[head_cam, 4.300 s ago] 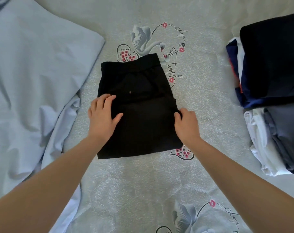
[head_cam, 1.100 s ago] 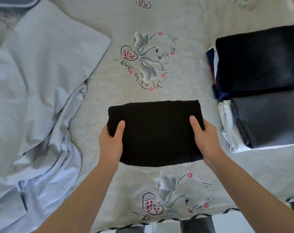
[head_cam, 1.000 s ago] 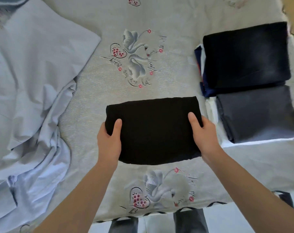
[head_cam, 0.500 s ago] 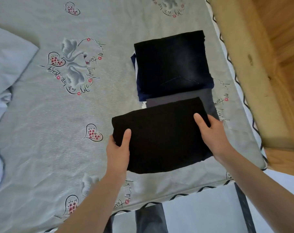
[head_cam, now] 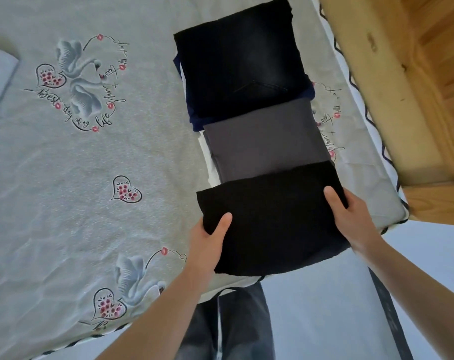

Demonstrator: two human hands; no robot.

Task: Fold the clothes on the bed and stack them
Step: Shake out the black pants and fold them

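Now | left hand [head_cam: 209,236], right hand [head_cam: 350,211] | fingers grasping black folded garment's [head_cam: 275,219] sides

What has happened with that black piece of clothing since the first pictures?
The black garment was folded shorter, gripped at both sides by the left hand and right hand, and carried right to the stacks, now overlapping the grey pile. The dark pile stayed put.

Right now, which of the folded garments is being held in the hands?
The black folded garment, nearest the camera, gripped by the left hand and right hand. The grey one and dark denim one lie untouched beyond it.
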